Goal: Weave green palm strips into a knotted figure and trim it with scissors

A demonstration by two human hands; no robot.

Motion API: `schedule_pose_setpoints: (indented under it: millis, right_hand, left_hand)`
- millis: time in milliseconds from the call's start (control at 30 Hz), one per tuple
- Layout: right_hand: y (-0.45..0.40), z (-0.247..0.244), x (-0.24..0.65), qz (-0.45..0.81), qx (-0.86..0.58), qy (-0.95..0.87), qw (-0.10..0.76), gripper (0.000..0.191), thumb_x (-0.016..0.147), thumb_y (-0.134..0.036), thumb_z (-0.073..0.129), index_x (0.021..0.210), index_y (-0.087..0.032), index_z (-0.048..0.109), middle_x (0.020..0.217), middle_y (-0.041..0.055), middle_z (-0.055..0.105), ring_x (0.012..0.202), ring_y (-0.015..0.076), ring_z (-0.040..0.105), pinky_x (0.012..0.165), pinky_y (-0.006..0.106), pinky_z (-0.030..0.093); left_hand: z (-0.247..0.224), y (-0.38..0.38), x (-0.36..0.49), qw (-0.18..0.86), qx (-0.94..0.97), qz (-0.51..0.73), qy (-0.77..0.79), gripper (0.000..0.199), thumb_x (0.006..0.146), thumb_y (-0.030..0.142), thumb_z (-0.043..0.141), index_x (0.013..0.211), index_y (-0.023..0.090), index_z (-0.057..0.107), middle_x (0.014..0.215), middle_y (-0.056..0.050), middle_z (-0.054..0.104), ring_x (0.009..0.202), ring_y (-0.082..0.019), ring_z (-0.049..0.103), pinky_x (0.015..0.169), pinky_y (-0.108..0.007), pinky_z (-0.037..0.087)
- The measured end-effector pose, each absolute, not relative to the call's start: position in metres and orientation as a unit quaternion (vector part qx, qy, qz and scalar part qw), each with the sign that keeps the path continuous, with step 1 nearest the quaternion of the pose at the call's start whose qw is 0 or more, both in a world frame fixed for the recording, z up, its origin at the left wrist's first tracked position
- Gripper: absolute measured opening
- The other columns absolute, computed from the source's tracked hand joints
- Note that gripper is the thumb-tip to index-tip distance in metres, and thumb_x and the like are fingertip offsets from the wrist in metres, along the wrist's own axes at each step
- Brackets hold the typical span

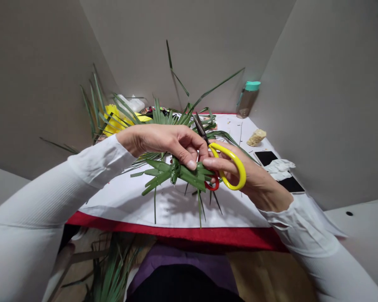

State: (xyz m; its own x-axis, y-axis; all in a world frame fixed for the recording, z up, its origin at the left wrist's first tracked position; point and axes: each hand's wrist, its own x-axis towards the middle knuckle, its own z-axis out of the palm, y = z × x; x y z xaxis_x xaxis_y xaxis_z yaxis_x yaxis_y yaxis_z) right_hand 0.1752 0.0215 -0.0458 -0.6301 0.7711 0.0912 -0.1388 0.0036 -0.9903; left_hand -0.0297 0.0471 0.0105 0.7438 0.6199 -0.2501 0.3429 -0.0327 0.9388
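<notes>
Looking down remotely, I have my left hand (176, 142) pinching the leaf weaving (175, 170) above the white cloth (122, 201); my right hand (229, 166) grips yellow-handled scissors (242, 168), its thumb against the weaving's right end.

This looks like a craft booth: grey walls (204, 46) behind and beside the worktop (113, 205), green leaves (158, 116) and a bottle (248, 102) at its back, scissors (214, 147) above it, more leaves (111, 270) below its front edge.
</notes>
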Motion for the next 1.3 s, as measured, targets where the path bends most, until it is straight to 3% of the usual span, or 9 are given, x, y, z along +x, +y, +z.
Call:
schedule_pose_setpoints:
  millis: [233,467,567,633,800,900,1033,1133,1300]
  right_hand:
    - [0.016,-0.045,0.172,0.692,-0.247,-0.589,0.337,0.023,0.079,-0.024,0.074,0.080,-0.021,0.051,0.073,-0.0042,0.049,0.065,0.0120,0.042,0.057,0.027,0.032]
    - [0.005,-0.045,0.167,0.719,-0.227,-0.520,0.400,0.021,0.080,-0.020,0.077,0.088,-0.023,0.058,0.078,-0.0045,0.052,0.070,0.0119,0.046,0.065,0.026,0.040]
    - [0.007,-0.046,0.162,0.722,-0.200,-0.514,0.418,0.024,0.082,-0.020,0.075,0.102,-0.025,0.064,0.084,-0.0034,0.057,0.075,0.0121,0.052,0.070,0.024,0.045]
    - [0.006,-0.046,0.157,0.721,-0.191,-0.508,0.431,0.028,0.084,-0.022,0.074,0.109,-0.027,0.064,0.089,-0.0020,0.060,0.079,0.0133,0.056,0.075,0.026,0.048]
    - [-0.008,-0.049,0.139,0.705,-0.230,-0.444,0.503,0.025,0.082,-0.026,0.078,0.101,-0.027,0.062,0.090,-0.0020,0.062,0.081,0.0138,0.060,0.072,0.024,0.051]
    - [-0.018,-0.053,0.126,0.682,-0.217,-0.445,0.539,0.027,0.085,-0.028,0.076,0.106,-0.029,0.060,0.094,-0.0024,0.062,0.081,0.0134,0.059,0.067,0.022,0.050]
    - [-0.024,-0.058,0.113,0.645,-0.223,-0.437,0.586,0.025,0.087,-0.026,0.074,0.105,-0.029,0.057,0.089,-0.0042,0.058,0.073,0.0119,0.053,0.063,0.021,0.049]
    - [-0.027,-0.061,0.109,0.628,-0.238,-0.425,0.607,0.026,0.088,-0.025,0.074,0.104,-0.028,0.055,0.087,-0.0040,0.055,0.070,0.0117,0.051,0.060,0.020,0.048]
    - [-0.032,-0.067,0.106,0.620,-0.248,-0.415,0.618,0.025,0.089,-0.030,0.072,0.105,-0.028,0.053,0.093,-0.0021,0.055,0.074,0.0133,0.053,0.060,0.022,0.048]
  left_hand:
    - [0.009,0.047,-0.039,0.613,0.723,0.118,0.295,0.020,0.070,0.016,0.082,0.090,0.019,0.079,0.075,-0.004,0.072,0.067,-0.015,0.064,0.061,-0.022,0.049]
    - [-0.008,0.043,-0.062,0.659,0.650,0.267,0.269,0.063,0.069,0.059,0.083,0.114,0.015,0.074,0.087,-0.013,0.078,0.064,-0.016,0.069,0.057,-0.021,0.052]
    - [-0.020,0.037,-0.071,0.686,0.566,0.371,0.267,0.064,0.074,0.066,0.075,0.112,0.015,0.074,0.091,-0.014,0.079,0.054,-0.014,0.068,0.048,-0.020,0.052]
    - [-0.027,0.031,-0.074,0.707,0.479,0.442,0.275,0.057,0.085,0.061,0.067,0.115,0.013,0.072,0.094,-0.018,0.078,0.054,-0.015,0.069,0.046,-0.020,0.052]
    - [-0.036,0.009,-0.069,0.677,0.337,0.600,0.260,0.047,0.092,0.044,0.061,0.123,0.010,0.068,0.101,-0.022,0.077,0.076,-0.025,0.076,0.066,-0.032,0.062]
    - [-0.044,-0.002,-0.058,0.630,0.262,0.681,0.267,0.030,0.084,0.020,0.065,0.113,0.017,0.071,0.099,-0.012,0.077,0.075,-0.021,0.075,0.065,-0.028,0.061]
    - [-0.058,-0.018,-0.043,0.598,0.259,0.712,0.262,0.027,0.065,-0.003,0.067,0.082,0.019,0.071,0.087,-0.003,0.077,0.082,-0.016,0.072,0.086,-0.026,0.060]
    - [-0.063,-0.030,-0.035,0.587,0.274,0.719,0.251,0.027,0.066,-0.003,0.072,0.079,0.021,0.071,0.084,0.000,0.075,0.087,-0.014,0.072,0.088,-0.023,0.058]
    - [-0.062,-0.039,-0.028,0.574,0.300,0.721,0.248,0.036,0.067,0.006,0.082,0.095,0.025,0.073,0.103,-0.002,0.077,0.093,-0.016,0.072,0.083,-0.022,0.057]
